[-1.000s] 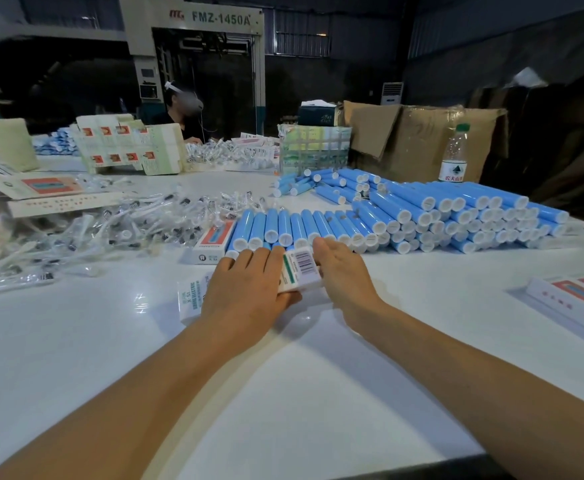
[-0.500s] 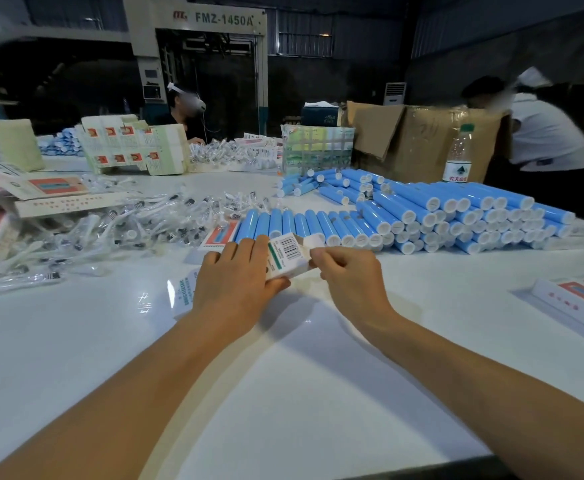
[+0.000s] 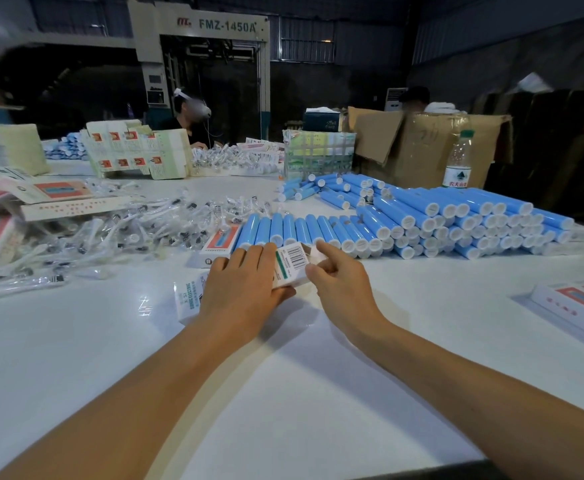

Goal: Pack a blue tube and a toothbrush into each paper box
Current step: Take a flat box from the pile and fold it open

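Right now my left hand (image 3: pixel 245 289) lies over a box (image 3: pixel 285 266) on the table (image 3: pixel 283 393), fingers curled round it and pressing it down. Its long axis runs left to right across me, slightly angled, with the barcode end toward my right hand (image 3: pixel 339 282). That hand is at the open end, thumb and forefinger pinching what looks like the end flap (image 3: pixel 313 253); the other fingers are loosely bent. I cannot see inside the box, so I can't tell whether it is filled.

What matters for the next move: the tubes (image 3: pixel 304 230) lie in a row just beyond the box, their long axes pointing away from me, crosswise to the box. The right hand is nearer them and nearer the opening. The toothbrushes (image 3: pixel 127 230), in clear wrappers, are heaped to the far left, closer to the left hand. I'd judge any tube must be turned to line up with the box mouth before sliding in from the right.
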The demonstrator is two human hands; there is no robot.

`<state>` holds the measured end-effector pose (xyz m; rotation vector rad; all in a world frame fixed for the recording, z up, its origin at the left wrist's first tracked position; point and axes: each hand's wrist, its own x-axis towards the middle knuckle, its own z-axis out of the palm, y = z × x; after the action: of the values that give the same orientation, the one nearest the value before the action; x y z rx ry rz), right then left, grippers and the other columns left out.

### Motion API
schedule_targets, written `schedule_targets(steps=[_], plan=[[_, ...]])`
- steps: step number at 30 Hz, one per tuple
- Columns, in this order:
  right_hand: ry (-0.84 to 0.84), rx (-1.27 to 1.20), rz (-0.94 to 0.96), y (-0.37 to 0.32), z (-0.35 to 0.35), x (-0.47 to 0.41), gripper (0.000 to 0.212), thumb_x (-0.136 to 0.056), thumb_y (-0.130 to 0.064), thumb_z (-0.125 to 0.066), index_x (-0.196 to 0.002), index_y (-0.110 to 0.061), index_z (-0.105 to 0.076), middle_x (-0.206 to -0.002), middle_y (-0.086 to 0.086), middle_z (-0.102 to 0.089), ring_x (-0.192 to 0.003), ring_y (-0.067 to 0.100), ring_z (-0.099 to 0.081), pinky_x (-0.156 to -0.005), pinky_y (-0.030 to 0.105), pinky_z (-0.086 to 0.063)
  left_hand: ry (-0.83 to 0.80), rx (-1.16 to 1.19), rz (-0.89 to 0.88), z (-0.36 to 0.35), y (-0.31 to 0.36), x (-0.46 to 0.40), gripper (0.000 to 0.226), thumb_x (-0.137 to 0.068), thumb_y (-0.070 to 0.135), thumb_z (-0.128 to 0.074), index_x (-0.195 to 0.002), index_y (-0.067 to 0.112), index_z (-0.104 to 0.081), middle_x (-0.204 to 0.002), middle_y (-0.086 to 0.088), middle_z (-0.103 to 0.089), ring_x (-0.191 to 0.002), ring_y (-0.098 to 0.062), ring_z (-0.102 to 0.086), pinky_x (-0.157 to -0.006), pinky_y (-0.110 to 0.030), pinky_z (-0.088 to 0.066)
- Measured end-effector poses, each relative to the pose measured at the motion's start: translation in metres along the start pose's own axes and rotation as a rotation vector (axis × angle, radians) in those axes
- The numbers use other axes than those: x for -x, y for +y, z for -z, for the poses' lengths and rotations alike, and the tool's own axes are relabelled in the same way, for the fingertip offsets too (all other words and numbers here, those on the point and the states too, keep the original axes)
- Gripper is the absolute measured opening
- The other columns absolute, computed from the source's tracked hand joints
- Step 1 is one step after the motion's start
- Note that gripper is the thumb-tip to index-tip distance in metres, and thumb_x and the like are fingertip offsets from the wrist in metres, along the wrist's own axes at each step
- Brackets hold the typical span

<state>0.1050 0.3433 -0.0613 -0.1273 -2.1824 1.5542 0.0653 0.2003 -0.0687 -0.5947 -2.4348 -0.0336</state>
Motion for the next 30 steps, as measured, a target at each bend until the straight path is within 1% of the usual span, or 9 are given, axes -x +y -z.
schedule_targets(steps=[4, 9, 15, 17, 20, 23, 26, 28, 30], plan=[[0.008, 0.057, 0.021, 0.001, 0.000, 0.000, 0.039, -0.094, -0.015, -0.051, -0.132, -0.023, -0.055, -0.089, -0.001, -0.059, -0.086, 0.010, -0.057, -0.074, 0.024, -0.050, -0.010, -0.017, -0.015, 0.000, 0.002, 0.000, 0.073, -0.090, 0.064, -0.033, -0.144, 0.017, -0.019, -0.141, 0.000, -0.039, -0.124, -0.019, -0.039, -0.094, -0.032, -0.033], [-0.018, 0.118, 0.026, 0.004, -0.006, 0.000, 0.033, -0.098, -0.011, -0.042, -0.119, -0.021, -0.064, -0.109, 0.005, -0.050, -0.088, 0.007, -0.052, -0.073, 0.015, -0.044, -0.042, -0.065, -0.038, -0.003, 0.005, 0.002, 0.075, -0.091, 0.063, -0.029, -0.146, 0.014, -0.018, -0.145, -0.003, -0.036, -0.129, -0.022, -0.037, -0.096, -0.033, -0.032], [-0.057, 0.165, 0.028, 0.003, -0.004, -0.001, 0.026, -0.098, -0.012, -0.041, -0.104, -0.013, -0.066, -0.105, 0.007, -0.048, -0.081, 0.006, -0.049, -0.075, 0.021, -0.045, -0.064, -0.100, -0.025, -0.002, 0.006, 0.001, 0.074, -0.091, 0.063, -0.030, -0.145, 0.014, -0.021, -0.144, -0.004, -0.037, -0.126, -0.023, -0.039, -0.095, -0.034, -0.033], [-0.052, 0.216, 0.103, 0.002, 0.001, -0.003, 0.026, -0.097, -0.015, -0.045, -0.113, -0.019, -0.064, -0.102, 0.001, -0.048, -0.086, 0.007, -0.050, -0.074, 0.014, -0.041, -0.062, -0.088, -0.021, -0.002, 0.005, 0.000, 0.072, -0.091, 0.063, -0.031, -0.145, 0.015, -0.021, -0.143, -0.003, -0.038, -0.125, -0.021, -0.039, -0.094, -0.033, -0.033], [0.120, 0.279, 0.190, 0.005, 0.010, -0.010, 0.047, -0.092, -0.026, -0.057, -0.137, -0.023, -0.046, -0.118, -0.005, -0.039, -0.116, 0.010, -0.041, -0.090, 0.020, -0.035, -0.053, -0.054, 0.000, 0.000, 0.003, -0.001, 0.071, -0.090, 0.062, -0.032, -0.144, 0.016, -0.023, -0.140, 0.000, -0.041, -0.124, -0.020, -0.040, -0.092, -0.032, -0.033], [0.113, -0.119, -0.132, 0.004, 0.014, -0.018, 0.063, -0.087, -0.031, -0.066, -0.142, -0.021, -0.035, -0.134, 0.003, -0.043, -0.112, 0.014, -0.048, -0.097, 0.034, -0.042, -0.032, -0.030, 0.014, 0.001, 0.001, -0.001, 0.072, -0.088, 0.063, -0.030, -0.142, 0.016, -0.028, -0.137, -0.001, -0.045, -0.122, -0.021, -0.042, -0.091, -0.032, -0.033], [-0.178, -0.712, -0.508, 0.001, 0.010, -0.016, 0.035, -0.089, -0.023, -0.064, -0.119, -0.006, -0.057, -0.102, 0.017, -0.070, -0.083, 0.024, -0.064, -0.083, 0.037, -0.053, -0.037, -0.027, -0.011, 0.001, 0.005, 0.000, 0.073, -0.089, 0.063, -0.032, -0.144, 0.016, -0.028, -0.136, -0.002, -0.045, -0.121, -0.022, -0.042, -0.091, -0.033, -0.034], [-0.256, -0.802, -0.476, 0.002, 0.006, -0.014, 0.021, -0.089, -0.011, -0.062, -0.108, -0.001, -0.061, -0.089, 0.015, -0.072, -0.081, 0.025, -0.068, -0.073, 0.034, -0.058, -0.049, -0.053, -0.031, -0.001, 0.008, 0.000, 0.071, -0.091, 0.062, -0.031, -0.144, 0.014, -0.026, -0.138, -0.003, -0.044, -0.122, -0.023, -0.042, -0.091, -0.035, -0.034], [-0.221, -0.729, -0.376, 0.003, 0.001, -0.012, 0.022, -0.089, -0.002, -0.060, -0.111, 0.000, -0.058, -0.096, 0.015, -0.070, -0.084, 0.025, -0.069, -0.068, 0.032, -0.059, -0.056, -0.089, -0.042, 0.000, 0.008, 0.000, 0.070, -0.092, 0.061, -0.025, -0.144, 0.013, -0.024, -0.139, -0.004, -0.042, -0.122, -0.023, -0.041, -0.092, -0.035, -0.034]])
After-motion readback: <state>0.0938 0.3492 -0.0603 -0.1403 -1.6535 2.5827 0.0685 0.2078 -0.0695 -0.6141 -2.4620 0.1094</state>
